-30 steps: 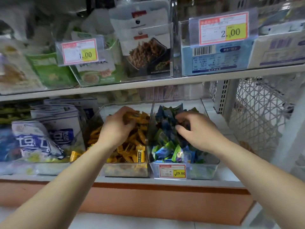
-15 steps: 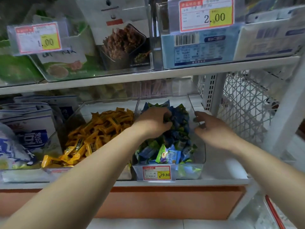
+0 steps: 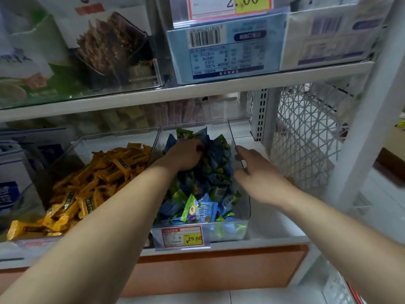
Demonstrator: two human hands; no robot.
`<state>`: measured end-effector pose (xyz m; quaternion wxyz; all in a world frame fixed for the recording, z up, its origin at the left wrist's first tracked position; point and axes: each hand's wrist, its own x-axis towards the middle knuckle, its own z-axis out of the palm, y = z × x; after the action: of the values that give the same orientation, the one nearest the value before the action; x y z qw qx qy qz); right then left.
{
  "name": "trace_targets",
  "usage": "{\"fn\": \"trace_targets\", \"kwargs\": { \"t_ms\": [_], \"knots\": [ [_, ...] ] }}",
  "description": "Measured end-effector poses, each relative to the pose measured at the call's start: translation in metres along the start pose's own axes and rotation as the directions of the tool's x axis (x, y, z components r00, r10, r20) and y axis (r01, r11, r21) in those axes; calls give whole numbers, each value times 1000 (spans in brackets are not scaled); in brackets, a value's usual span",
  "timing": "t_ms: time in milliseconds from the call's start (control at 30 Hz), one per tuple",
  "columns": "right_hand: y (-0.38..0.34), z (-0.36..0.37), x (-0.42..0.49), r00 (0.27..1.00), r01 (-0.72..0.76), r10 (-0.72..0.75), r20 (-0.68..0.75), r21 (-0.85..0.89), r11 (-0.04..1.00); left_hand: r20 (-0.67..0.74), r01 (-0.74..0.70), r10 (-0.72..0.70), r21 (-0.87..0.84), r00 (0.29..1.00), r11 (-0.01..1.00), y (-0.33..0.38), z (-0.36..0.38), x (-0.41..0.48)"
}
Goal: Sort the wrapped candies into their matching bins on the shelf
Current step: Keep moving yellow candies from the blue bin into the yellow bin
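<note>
Lower store shelf (image 3: 274, 236): two clear bins of wrapped candy, both hands at the right one.
Left bin (image 3: 83, 142) holds yellow candies (image 3: 92, 178). Right bin (image 3: 246, 202), with a price tag (image 3: 182, 236) on its front, holds blue and green candies (image 3: 206, 194). The left hand (image 3: 184, 155) curls into that pile. The right hand (image 3: 255, 172), fingers nearly straight, touches the bin's right wall. A white wire basket (image 3: 306, 132) stands beside it.

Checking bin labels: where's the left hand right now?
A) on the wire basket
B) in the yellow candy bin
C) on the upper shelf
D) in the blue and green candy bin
D: the left hand sits in the blue and green candies, inside the clear bin with the 29.80 tag.
</note>
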<state>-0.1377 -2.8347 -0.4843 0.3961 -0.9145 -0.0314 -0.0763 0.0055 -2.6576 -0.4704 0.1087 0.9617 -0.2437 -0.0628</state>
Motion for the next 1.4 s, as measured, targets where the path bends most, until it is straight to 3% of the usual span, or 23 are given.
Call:
{"fn": "trace_targets", "kwargs": {
  "t_ms": [567, 667, 800, 867, 933, 1067, 1167, 1300, 1333, 1400],
  "knots": [
    [-1, -4, -6, 1000, -7, 7, 8, -38, 999, 293, -119, 111, 10, 950, 993, -6, -19, -20],
    [-4, -5, -7, 1000, -4, 5, 20, -44, 999, 219, -138, 147, -56, 965, 989, -5, -23, -35],
    [-10, -9, -7, 1000, -14, 12, -18, -145, 989, 8, -139, 147, -281, 989, 950, -2, -28, -64],
    [-20, -12, -10, 987, 58, -99, -127, -294, 954, -109, -182, 152, -374, 982, 909, 1, -32, -81],
    [-35, -13, -14, 958, 172, -236, -164, -329, 929, -220, -257, 176, -430, 960, 865, 6, -34, -97],
    [-66, 2, -18, 963, 257, -258, -81, -21, 966, -341, -289, 84, -613, 936, 735, 17, -32, -125],
    [-83, 17, -14, 960, 251, -229, -161, 137, 958, -329, -231, -49, -754, 943, 615, 18, -30, -142],
    [-102, 34, -9, 958, 234, -172, -228, 278, 932, -337, -254, -48, -790, 940, 559, -2, -36, -161],
    [-104, 37, -8, 958, 237, -184, -220, 250, 939, -335, -256, -45, -793, 941, 553, -9, -38, -167],
    [-106, 43, -6, 961, 248, -221, -164, 167, 954, -427, -254, -72, -656, 901, 711, -28, -39, -175]
  ]
}}
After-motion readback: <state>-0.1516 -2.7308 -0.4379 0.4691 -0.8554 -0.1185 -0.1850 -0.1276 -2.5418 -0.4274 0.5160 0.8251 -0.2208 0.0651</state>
